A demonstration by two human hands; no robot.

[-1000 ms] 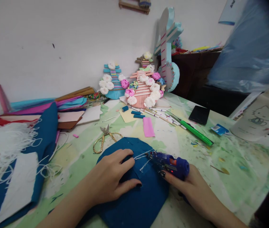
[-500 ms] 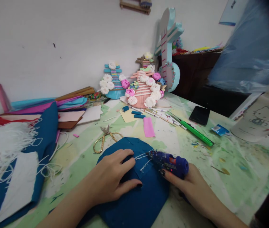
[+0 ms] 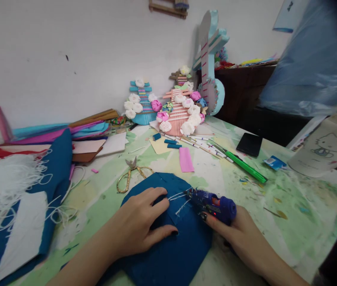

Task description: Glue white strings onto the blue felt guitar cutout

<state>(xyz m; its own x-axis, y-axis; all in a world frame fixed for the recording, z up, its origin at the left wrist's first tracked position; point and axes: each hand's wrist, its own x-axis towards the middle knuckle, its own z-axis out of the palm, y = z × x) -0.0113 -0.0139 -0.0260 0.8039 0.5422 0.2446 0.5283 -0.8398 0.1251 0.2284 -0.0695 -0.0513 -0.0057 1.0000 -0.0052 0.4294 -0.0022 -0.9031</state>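
A dark blue cloth-covered panel (image 3: 168, 258) lies in front of me. My left hand (image 3: 144, 222) rests flat on it, fingers apart, with the fingertips beside strands of white string (image 3: 176, 196). My right hand (image 3: 239, 234) is wrapped round a blue hot glue gun (image 3: 212, 203), whose small red light is lit. The gun's nozzle points left and meets the string on the panel, near its upper right edge. Just beyond the panel lie gold-handled scissors (image 3: 131, 174), their blades parted. Most of my right fingers are hidden behind the gun.
On the left are a heap of white string (image 3: 10, 176) and blue cloth (image 3: 58, 163). Flower-trimmed craft instruments (image 3: 176, 115) stand by the wall. To the right lie a green utility knife (image 3: 245, 166), a black phone (image 3: 249, 144) and a white cup (image 3: 324, 149).
Both hands, the glue gun and the panel hold almost the same positions. The whole view has shifted very slightly.
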